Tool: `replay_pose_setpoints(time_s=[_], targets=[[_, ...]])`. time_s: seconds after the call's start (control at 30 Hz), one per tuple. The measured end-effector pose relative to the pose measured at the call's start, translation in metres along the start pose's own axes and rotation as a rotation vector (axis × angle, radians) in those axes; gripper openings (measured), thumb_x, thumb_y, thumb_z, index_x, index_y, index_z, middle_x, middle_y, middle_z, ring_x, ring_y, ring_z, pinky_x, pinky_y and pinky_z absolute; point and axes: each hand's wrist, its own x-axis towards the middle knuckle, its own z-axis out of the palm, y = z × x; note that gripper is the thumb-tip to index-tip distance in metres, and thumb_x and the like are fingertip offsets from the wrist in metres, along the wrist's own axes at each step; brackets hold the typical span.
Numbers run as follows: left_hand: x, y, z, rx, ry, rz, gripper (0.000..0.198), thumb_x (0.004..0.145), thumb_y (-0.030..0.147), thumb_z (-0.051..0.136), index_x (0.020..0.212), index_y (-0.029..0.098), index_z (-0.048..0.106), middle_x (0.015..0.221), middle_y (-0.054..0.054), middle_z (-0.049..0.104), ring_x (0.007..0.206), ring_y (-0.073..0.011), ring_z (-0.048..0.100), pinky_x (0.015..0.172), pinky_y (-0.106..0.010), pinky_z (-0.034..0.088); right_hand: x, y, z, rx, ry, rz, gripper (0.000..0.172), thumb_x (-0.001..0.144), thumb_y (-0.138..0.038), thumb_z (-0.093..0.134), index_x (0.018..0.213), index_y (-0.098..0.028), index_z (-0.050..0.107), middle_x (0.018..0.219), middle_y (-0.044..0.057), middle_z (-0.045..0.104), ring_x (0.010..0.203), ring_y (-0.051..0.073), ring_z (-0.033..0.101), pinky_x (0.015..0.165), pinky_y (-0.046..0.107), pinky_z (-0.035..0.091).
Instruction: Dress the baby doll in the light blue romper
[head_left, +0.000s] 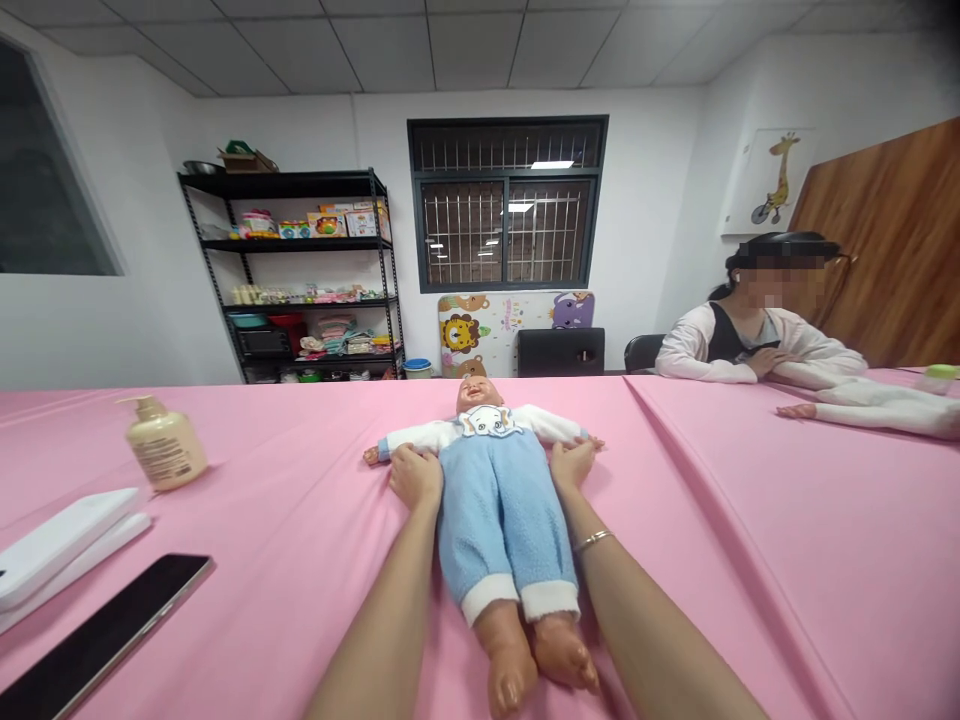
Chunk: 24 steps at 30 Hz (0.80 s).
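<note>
A baby doll lies on its back with its feet toward me and its arms spread to both sides. It wears blue trousers, white sleeves with blue cuffs, and an elephant-face bib. My left hand is closed on the doll's sleeve at the left, near the forearm. On the other side, my right hand is closed at the opposite sleeve, close to the cuff. The fingertips of both hands are partly hidden. A bracelet circles my right wrist.
Pink cloth covers the table. At left are a pump bottle, a white flat object and a phone. A person sits at right behind another doll. A shelf stands at the back.
</note>
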Motion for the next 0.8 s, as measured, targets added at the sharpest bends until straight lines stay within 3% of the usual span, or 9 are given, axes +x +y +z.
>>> replay_pose_setpoints(time_s=[0.13, 0.2, 0.3, 0.4, 0.57, 0.67, 0.8], targets=[[-0.001, -0.003, 0.001, 0.257, -0.217, 0.275, 0.023, 0.085, 0.023, 0.040, 0.099, 0.013, 0.056, 0.111, -0.015, 0.057, 0.109, -0.0315, 0.045, 0.088, -0.043, 0.035, -0.007, 0.006, -0.003, -0.006, -0.301, -0.169, 0.026, 0.070, -0.027, 0.047, 0.089, -0.014, 0.057, 0.099, 0.011, 0.059, 0.095, 0.025, 0.054, 0.085, 0.032, 0.043], [0.001, -0.008, 0.001, 0.289, -0.255, 0.355, 0.025, 0.087, 0.025, 0.037, 0.101, 0.013, 0.055, 0.114, -0.015, 0.055, 0.110, -0.0311, 0.045, 0.088, -0.042, 0.035, -0.009, 0.009, -0.007, 0.030, -0.453, -0.247, 0.029, 0.074, -0.030, 0.040, 0.091, -0.016, 0.059, 0.098, 0.007, 0.062, 0.092, 0.022, 0.056, 0.084, 0.031, 0.044], [0.009, -0.017, 0.000, 0.211, -0.324, 0.447, 0.023, 0.088, 0.028, 0.038, 0.098, 0.016, 0.055, 0.111, -0.013, 0.058, 0.107, -0.0296, 0.048, 0.088, -0.041, 0.035, -0.009, 0.010, -0.014, 0.147, -0.665, -0.364, 0.038, 0.072, -0.029, 0.043, 0.104, -0.016, 0.057, 0.111, 0.006, 0.060, 0.102, 0.021, 0.054, 0.093, 0.034, 0.041], [0.017, -0.024, 0.002, -0.026, -0.359, 0.461, 0.022, 0.088, 0.025, 0.036, 0.092, 0.019, 0.057, 0.102, -0.008, 0.063, 0.099, -0.0257, 0.053, 0.083, -0.036, 0.038, -0.007, 0.010, -0.019, 0.299, -0.763, -0.350, 0.043, 0.065, -0.026, 0.050, 0.105, -0.013, 0.056, 0.114, 0.009, 0.059, 0.105, 0.022, 0.054, 0.095, 0.036, 0.040], [0.028, -0.032, 0.017, -0.473, -0.521, 0.565, 0.024, 0.086, 0.033, 0.041, 0.097, 0.019, 0.057, 0.103, -0.006, 0.064, 0.096, -0.0215, 0.057, 0.082, -0.032, 0.043, -0.005, 0.011, -0.016, 0.374, -0.775, -0.229, 0.031, 0.060, -0.027, 0.054, 0.086, -0.011, 0.059, 0.094, 0.010, 0.065, 0.089, 0.024, 0.061, 0.082, 0.035, 0.047], [0.032, -0.036, 0.022, -0.584, -0.613, 0.636, 0.020, 0.083, 0.031, 0.045, 0.092, 0.017, 0.057, 0.096, -0.005, 0.065, 0.089, -0.0201, 0.059, 0.078, -0.029, 0.045, -0.001, 0.016, -0.014, 0.299, -0.738, -0.265, 0.027, 0.061, -0.027, 0.053, 0.081, -0.011, 0.060, 0.084, 0.009, 0.066, 0.080, 0.023, 0.061, 0.074, 0.033, 0.047], [0.035, -0.036, 0.016, -0.442, -0.429, 0.522, 0.014, 0.083, 0.027, 0.046, 0.081, 0.017, 0.056, 0.081, -0.003, 0.065, 0.076, -0.0186, 0.059, 0.073, -0.029, 0.044, 0.015, 0.026, -0.019, 0.107, -0.499, -0.276, 0.025, 0.066, -0.026, 0.046, 0.080, -0.011, 0.061, 0.077, 0.007, 0.065, 0.072, 0.020, 0.059, 0.071, 0.031, 0.045]])
